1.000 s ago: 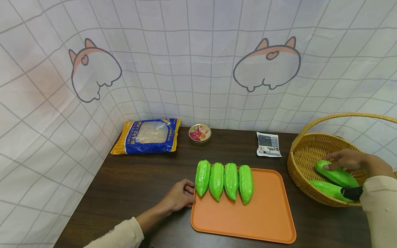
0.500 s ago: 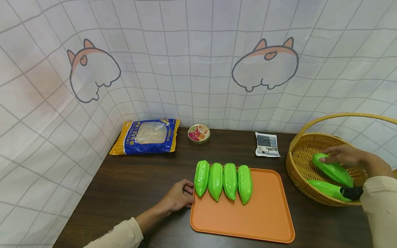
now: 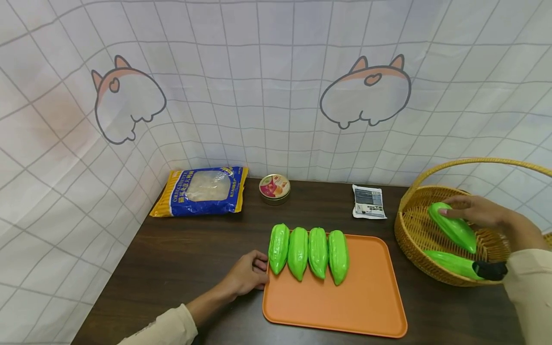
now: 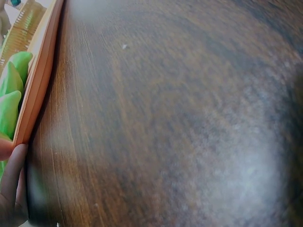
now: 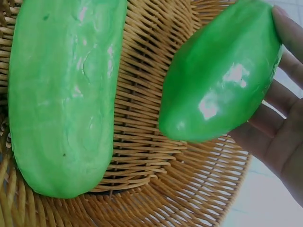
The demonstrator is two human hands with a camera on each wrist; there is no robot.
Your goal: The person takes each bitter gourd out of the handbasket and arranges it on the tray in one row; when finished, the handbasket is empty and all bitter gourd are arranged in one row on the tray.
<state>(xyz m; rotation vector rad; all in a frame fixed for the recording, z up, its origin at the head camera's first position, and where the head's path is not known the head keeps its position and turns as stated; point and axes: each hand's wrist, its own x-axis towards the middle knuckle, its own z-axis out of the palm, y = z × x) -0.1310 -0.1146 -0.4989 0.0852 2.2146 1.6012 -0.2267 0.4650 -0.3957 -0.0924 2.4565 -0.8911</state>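
In the head view my right hand (image 3: 485, 211) holds a glossy green bitter melon (image 3: 453, 228) by its upper end, thumb on one side and fingers on the other. The melon is tilted and raised inside the wicker basket (image 3: 407, 239); its tapered end (image 5: 189, 113) points away from my palm in the right wrist view. A second green melon (image 3: 450, 263) lies in the basket, partly hidden by the black wrist camera. My left hand (image 3: 246, 275) pinches the left rim of the orange tray (image 3: 336, 311). Several green melons (image 3: 297, 254) lie side by side on the tray's left half.
Behind the tray stand a blue and yellow pasta bag (image 3: 202, 191), a round tin (image 3: 274, 187) and a small white packet (image 3: 368, 202). The basket's tall handle (image 3: 474, 162) arches over it. A white grid curtain (image 3: 280, 96) borders the dark table (image 3: 181, 254).
My right hand has lifted the bitter melon off the basket's bottom and moved it slightly up and left. My left hand stays at the tray's rim. The head view has shifted slightly.
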